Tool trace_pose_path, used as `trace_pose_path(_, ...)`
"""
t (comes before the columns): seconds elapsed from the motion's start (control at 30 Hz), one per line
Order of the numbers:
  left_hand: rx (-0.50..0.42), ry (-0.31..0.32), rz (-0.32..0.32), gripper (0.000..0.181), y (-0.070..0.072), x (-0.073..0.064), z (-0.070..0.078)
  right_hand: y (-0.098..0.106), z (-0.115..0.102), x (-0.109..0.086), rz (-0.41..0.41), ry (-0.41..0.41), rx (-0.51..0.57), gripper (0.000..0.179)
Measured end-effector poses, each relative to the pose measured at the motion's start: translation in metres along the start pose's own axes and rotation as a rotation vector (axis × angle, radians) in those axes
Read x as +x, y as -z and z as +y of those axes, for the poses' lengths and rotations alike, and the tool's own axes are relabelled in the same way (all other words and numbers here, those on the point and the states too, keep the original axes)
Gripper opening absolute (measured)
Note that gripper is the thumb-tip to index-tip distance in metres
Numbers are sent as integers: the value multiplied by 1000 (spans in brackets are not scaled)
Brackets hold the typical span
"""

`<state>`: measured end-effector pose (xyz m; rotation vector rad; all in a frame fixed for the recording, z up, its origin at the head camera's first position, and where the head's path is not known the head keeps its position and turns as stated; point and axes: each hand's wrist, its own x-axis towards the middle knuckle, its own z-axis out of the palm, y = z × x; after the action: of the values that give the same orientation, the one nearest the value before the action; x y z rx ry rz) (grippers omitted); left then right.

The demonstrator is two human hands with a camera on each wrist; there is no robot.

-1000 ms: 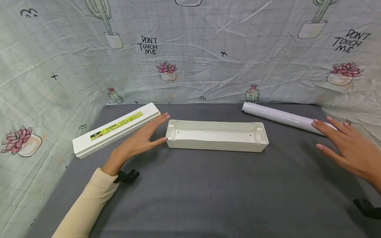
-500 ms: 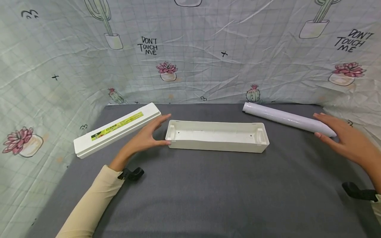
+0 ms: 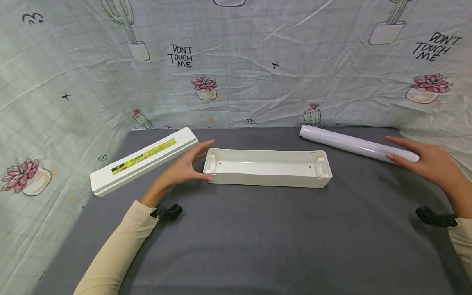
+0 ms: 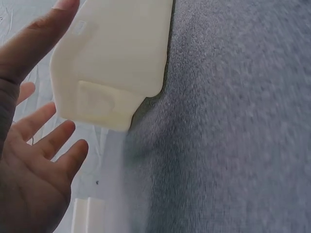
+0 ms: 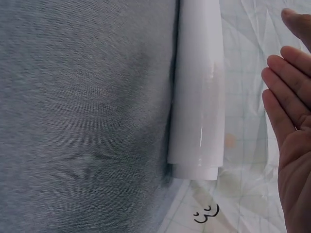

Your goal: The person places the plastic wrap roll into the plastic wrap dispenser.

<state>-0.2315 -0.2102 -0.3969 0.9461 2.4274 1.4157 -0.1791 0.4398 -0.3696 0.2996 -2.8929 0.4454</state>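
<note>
A long white open plastic box (image 3: 267,181) lies in the middle of the grey cloth, its hollow side up. My left hand (image 3: 180,167) is at the box's left end, thumb by the front corner and fingers loosely spread behind; contact is unclear. A glossy white roll (image 3: 354,143), which looks like cling film wound on a core, lies slanted at the back right. My right hand (image 3: 433,164) hovers around the roll's near end, fingers straight. In the right wrist view a gap shows between those fingers (image 5: 279,92) and the roll.
Behind the left hand lies a long white lid (image 3: 107,178) with a yellow-green label, set at a slant. Grey cloth (image 3: 258,237) covers the table. A printed cactus sheet (image 3: 250,94) hangs along the back and left.
My left hand has shifted slightly right, its thumb coming to the box's front corner. My right hand has turned from palm-down to more sideways about the roll's end. The box and lid stay put.
</note>
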Motion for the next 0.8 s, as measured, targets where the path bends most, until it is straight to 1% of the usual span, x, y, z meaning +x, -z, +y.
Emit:
trace_pose_path(0.1,-59,3,-7,110,-2,3,-1,0,3,5,-16,-20,32,64)
trace_pose_path(0.23,-143,1,-11,110,-4,8,-3,0,8,11,-39,-43,26,67)
trace_pose_path(0.33,-164,-1,-18,110,-5,9,-5,-1,11,15,-53,-60,19,69)
trace_pose_path(0.47,-165,16,-26,108,-5,11,-7,-1,15,19,-37,-62,36,66)
trace_pose_path(0.57,-146,37,-32,101,-4,13,-8,-2,19,20,-20,-71,58,62)
trace_pose_path(0.67,-121,54,-35,95,-3,14,-10,-3,22,22,-41,-100,72,63)
trace_pose_path(0.8,-111,60,-39,92,-2,14,-11,-6,26,28,-73,-103,41,65)
